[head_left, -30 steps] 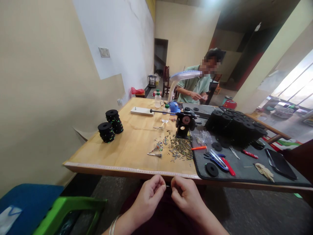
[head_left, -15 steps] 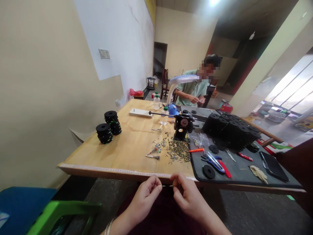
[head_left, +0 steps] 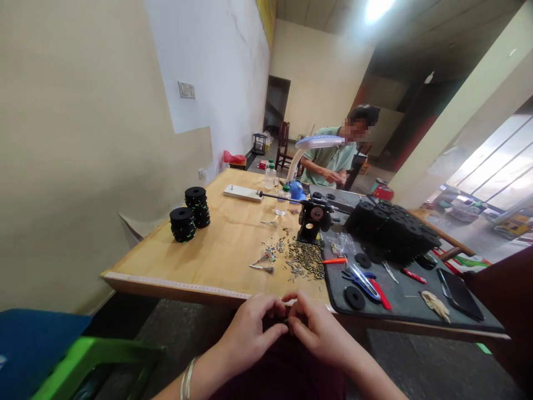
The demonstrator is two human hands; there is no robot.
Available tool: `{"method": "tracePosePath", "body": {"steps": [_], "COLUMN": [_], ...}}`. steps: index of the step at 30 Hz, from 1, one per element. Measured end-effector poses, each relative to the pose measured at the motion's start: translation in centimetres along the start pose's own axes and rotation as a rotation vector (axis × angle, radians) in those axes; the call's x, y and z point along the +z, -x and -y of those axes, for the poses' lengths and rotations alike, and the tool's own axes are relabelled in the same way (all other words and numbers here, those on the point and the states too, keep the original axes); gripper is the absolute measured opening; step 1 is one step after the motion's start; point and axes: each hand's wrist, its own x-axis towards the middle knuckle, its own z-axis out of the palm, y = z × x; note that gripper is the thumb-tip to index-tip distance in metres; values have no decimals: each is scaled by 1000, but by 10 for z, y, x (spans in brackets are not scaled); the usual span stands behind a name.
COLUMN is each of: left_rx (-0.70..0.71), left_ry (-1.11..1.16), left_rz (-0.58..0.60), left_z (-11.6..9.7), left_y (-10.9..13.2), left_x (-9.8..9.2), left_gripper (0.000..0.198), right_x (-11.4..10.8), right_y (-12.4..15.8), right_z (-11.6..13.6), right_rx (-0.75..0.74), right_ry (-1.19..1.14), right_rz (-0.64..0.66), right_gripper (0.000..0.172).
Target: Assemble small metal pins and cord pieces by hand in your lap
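Where they meet, the left hand and right hand pinch a tiny piece.

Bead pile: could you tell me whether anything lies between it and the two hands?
Nothing visible does. The left hand and right hand meet at the near edge of the table; only bare wood separates them from the bead pile.

spool stacks on table | blue scissors on grey mat | co-worker seated opposite
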Motion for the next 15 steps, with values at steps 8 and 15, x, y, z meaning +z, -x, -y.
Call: {"method": "tracePosePath", "body": {"steps": [8,15], "left_rx": [-17,-113], "left_ry": [100,155], "left_rz": [51,70], "left_z": [6,11], "left_y": [-2,0], "left_x": [7,10], "left_gripper": [6,7], "right_x": [-5,-7], "right_y": [5,8], "right_z": [-5,-16], "right_rx": [31,58], "right_ry": [-152,-50], "right_rz": [104,25], "right_gripper": [36,17]}}
